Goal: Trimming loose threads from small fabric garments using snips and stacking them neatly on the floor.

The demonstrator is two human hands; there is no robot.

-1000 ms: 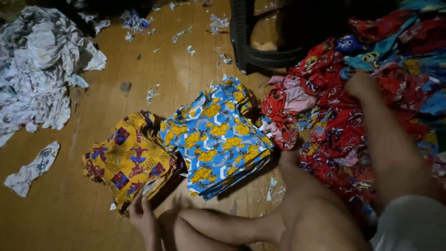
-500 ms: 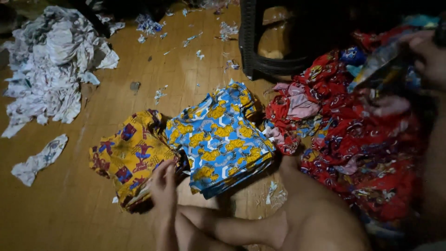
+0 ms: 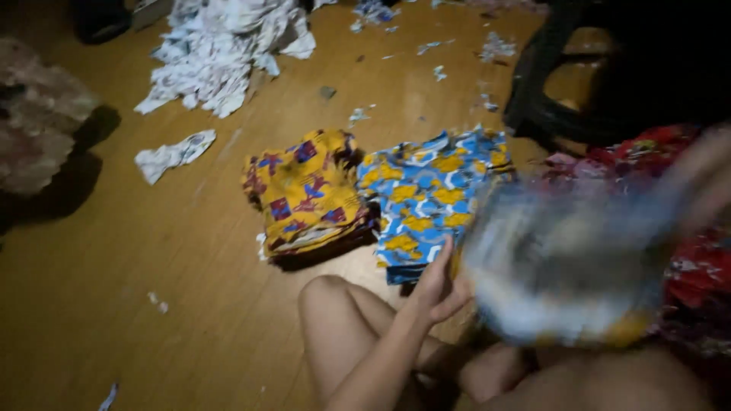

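Observation:
I sit on a wooden floor with my knee [image 3: 335, 320] raised in front of me. A blue, white and yellow patterned cloth piece [image 3: 563, 259], badly blurred by motion, is stretched between my hands. My left hand [image 3: 442, 285] grips its left edge beside the stack of blue and yellow folded cloths [image 3: 426, 194]. Smeared at the upper right, my right hand [image 3: 708, 183] seems to hold the other end. A stack of yellow cloths with red and blue prints [image 3: 304, 190] lies left of the blue stack, touching it.
A heap of red patterned cloth [image 3: 685, 281] lies at the right. A dark stool [image 3: 563, 91] stands behind it. White fabric scraps [image 3: 221, 53] are piled at the back, with one scrap [image 3: 175, 152] and small bits nearby. A brownish bundle [image 3: 38, 129] sits at far left.
My right hand has pulled a blue patterned piece out of the red heap and swung it down to the left. My left hand left the yellow stack and took the piece's edge.

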